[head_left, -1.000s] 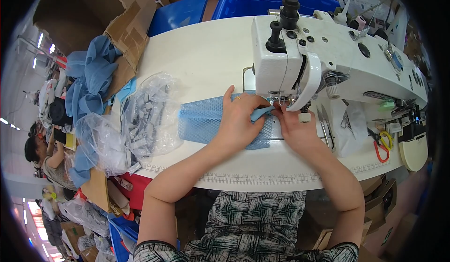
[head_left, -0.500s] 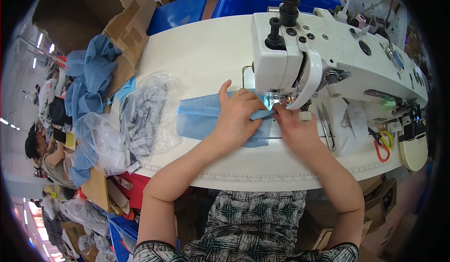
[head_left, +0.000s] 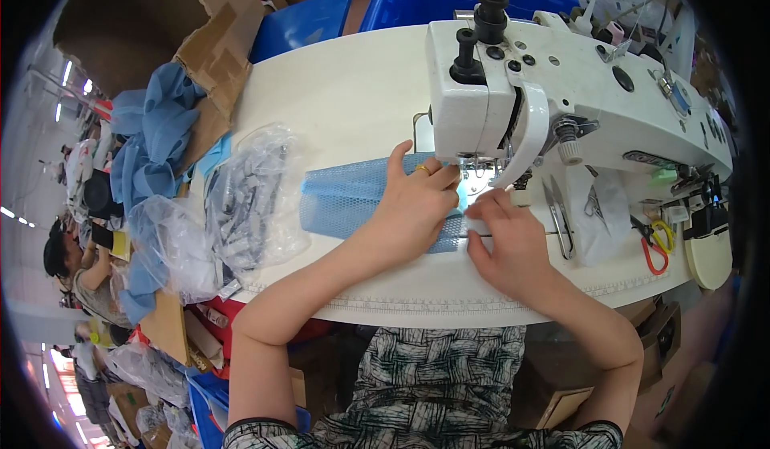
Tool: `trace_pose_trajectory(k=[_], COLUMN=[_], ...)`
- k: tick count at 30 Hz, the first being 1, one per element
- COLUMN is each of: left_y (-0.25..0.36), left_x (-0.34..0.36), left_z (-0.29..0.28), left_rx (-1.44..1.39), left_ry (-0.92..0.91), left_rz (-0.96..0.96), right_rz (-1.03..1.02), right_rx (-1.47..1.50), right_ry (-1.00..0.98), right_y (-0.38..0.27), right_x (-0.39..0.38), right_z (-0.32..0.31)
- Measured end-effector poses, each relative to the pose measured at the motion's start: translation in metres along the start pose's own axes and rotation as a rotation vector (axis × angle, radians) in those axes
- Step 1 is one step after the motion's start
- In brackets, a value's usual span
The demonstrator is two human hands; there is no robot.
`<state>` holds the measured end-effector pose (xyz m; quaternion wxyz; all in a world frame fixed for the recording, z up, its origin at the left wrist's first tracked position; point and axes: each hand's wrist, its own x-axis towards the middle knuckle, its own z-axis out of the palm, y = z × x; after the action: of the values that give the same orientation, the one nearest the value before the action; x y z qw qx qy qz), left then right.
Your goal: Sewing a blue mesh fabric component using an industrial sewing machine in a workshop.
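Note:
A piece of blue mesh fabric (head_left: 341,196) lies on the white sewing table, its right end beside the lit needle area of a white sewing machine (head_left: 473,112). My left hand (head_left: 417,208) is closed on the fabric's right part. Its little finger sticks up, and a ring shows on another finger. Under the palm, part of the cloth is hidden. To the right, my right hand (head_left: 513,240) rests just in front of the presser foot, fingertips by the fabric's edge. Its thumb stands apart from the fingers, and nothing shows in its grasp.
Tweezers (head_left: 559,220) and red-and-yellow-handled scissors (head_left: 656,248) lie right of my hands. A clear plastic bag (head_left: 257,200) of small grey pieces sits left. Beyond are blue cloth (head_left: 156,128), a cardboard box (head_left: 212,56) and a blue bin (head_left: 385,4). A person (head_left: 84,268) sits far left.
My right hand has let go of the narrow blue fold and drawn slightly back, its thumb spreading away. My left hand has shifted slightly right and stays on the fabric.

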<state>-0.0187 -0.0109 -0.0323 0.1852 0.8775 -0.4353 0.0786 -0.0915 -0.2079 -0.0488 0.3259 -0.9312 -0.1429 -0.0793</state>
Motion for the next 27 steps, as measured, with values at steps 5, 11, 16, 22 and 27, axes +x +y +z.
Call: trace_pose_trajectory(k=[5, 11, 16, 22, 27], left_y=[-0.002, -0.009, -0.013, -0.011, -0.011], left_x=[0.003, -0.004, 0.007, 0.007, 0.003], left_z=[0.001, 0.009, -0.001, 0.003, 0.004], left_rx=[0.020, -0.103, -0.088, 0.005, 0.002], left_ry=[-0.052, 0.043, 0.018, 0.023, 0.046], left_rz=[0.072, 0.023, 0.103, 0.156, 0.149], right_rz=[-0.202, -0.290, -0.310, -0.311, -0.322], right_rx=[0.067, 0.003, -0.047, -0.072, -0.076], right_ry=[0.046, 0.034, 0.106, 0.150, 0.153], right_y=[-0.007, -0.001, -0.002, -0.001, -0.002], right_x=[-0.010, -0.010, -0.015, -0.017, -0.016], right_z=[-0.001, 0.008, 0.008, 0.009, 0.007])
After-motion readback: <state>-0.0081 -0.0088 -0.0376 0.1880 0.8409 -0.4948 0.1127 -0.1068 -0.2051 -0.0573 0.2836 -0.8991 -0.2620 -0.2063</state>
